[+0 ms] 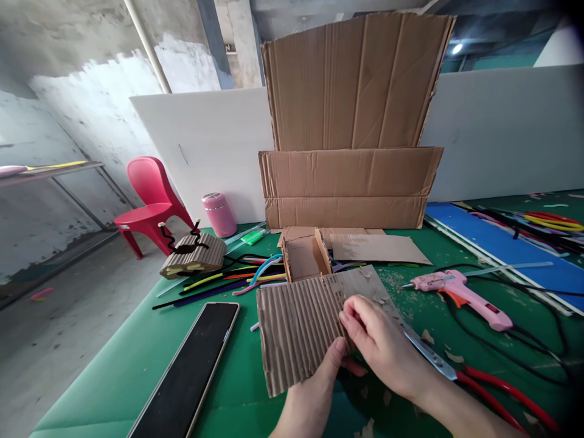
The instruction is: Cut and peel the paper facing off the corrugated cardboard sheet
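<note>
A piece of corrugated cardboard (298, 334) with its ribs bared lies tilted in front of me. My left hand (314, 389) grips its lower right edge, thumb on top of the ribs and fingers underneath. My right hand (381, 340) is closed in a pinch at the right side, where the ribs meet a flat, smooth part (365, 283). Whatever sits between these fingertips is mostly hidden. Scissors (438, 359) with red handles lie under and beside my right forearm. Torn paper scraps (454, 358) are scattered around.
A pink glue gun (460, 292) with its cord lies at right. A black phone (189, 371) is at left. Behind are a small cardboard box (306, 255), several pipe cleaners (219, 281), a ribbed cardboard figure (194, 254), a pink bottle (219, 214) and tall cardboard panels (351, 176).
</note>
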A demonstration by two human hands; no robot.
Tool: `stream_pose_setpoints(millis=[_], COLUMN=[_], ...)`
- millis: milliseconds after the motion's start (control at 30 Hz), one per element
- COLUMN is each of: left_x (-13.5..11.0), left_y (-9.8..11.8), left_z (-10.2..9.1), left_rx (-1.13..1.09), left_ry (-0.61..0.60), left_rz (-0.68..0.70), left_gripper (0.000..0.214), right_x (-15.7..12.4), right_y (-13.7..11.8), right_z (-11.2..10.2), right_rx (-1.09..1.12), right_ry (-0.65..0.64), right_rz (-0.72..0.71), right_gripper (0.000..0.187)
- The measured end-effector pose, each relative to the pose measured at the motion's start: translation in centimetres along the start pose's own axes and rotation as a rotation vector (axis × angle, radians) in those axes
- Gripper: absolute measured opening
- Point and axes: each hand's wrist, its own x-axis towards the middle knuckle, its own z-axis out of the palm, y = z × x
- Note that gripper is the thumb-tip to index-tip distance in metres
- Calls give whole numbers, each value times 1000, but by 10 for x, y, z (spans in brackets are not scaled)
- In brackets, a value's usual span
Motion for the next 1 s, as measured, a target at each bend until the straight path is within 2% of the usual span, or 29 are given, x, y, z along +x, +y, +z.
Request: stream_pose_setpoints(millis=[100, 167, 233, 400, 600, 700, 800, 900, 1000], left_x=[2, 2, 1, -1, -2, -3, -4, -4, -4], left_y=[-6, -8, -7, 2, 6, 6, 6, 8, 8], left_z=[-4, -7, -9, -8, -4, -5, -6, -5, -2], left_rx=[-79, -119, -88, -19, 70, 195, 256, 236, 147], left_ry=[-77, -127, -168, -211, -127, -130, -131, -123, -113], left_rz=[-24, -67, -94, -30, -51, -64, -53, -44, -57], left_gripper=[27, 30, 32, 30, 17, 29, 35, 33, 28], right_x=[3, 4, 5, 2, 5, 10, 11, 7, 2], right_y=[5, 9, 11, 6, -2, 6, 12, 11, 5], right_z=[-4, -6, -7, -5, -3, -7, -12, -12, -9], right_rx=[195, 238, 235, 155, -41, -62, 20, 92, 34], right_ry=[81, 115, 79, 16, 0, 94, 177, 106, 7], right_rz=[85, 92, 49, -45, 4, -3, -23, -115, -163], right_gripper=[22, 18, 15, 6, 6, 15, 12, 10, 11])
